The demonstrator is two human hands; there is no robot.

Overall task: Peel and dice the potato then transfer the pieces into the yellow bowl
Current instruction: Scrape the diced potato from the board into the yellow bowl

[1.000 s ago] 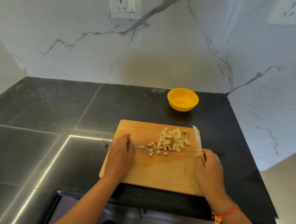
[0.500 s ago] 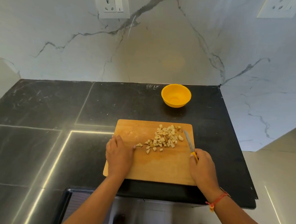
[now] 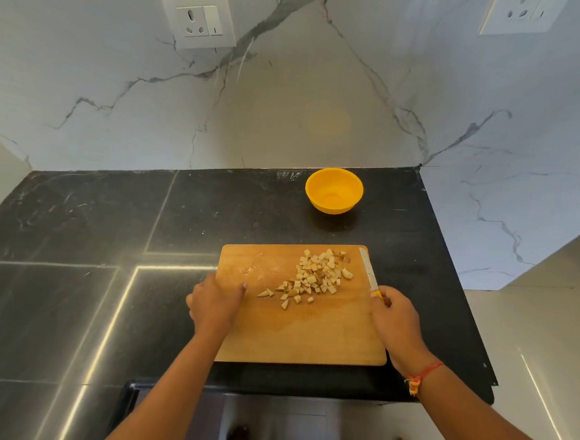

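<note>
Diced potato pieces (image 3: 315,276) lie in a loose pile on the upper right part of a wooden cutting board (image 3: 308,338). My left hand (image 3: 215,304) holds the board's left edge, its fingers curled over it. My right hand (image 3: 396,321) grips the yellow handle of a small knife (image 3: 368,269), whose pale blade lies along the board's right edge, pointing away from me. The yellow bowl (image 3: 334,190) stands empty on the black counter behind the board, near the wall.
The black stone counter (image 3: 109,228) ends just right of the board, with a drop to pale floor (image 3: 530,339). Marble walls enclose the back and right. A wall socket (image 3: 198,17) is high on the back wall. My feet show below the counter's front edge.
The camera has pulled back and tilted, so the scene sits lower in view. The knife blade has swung from leaning toward the pile to lying along the board's right edge. My left hand stays at the left edge.
</note>
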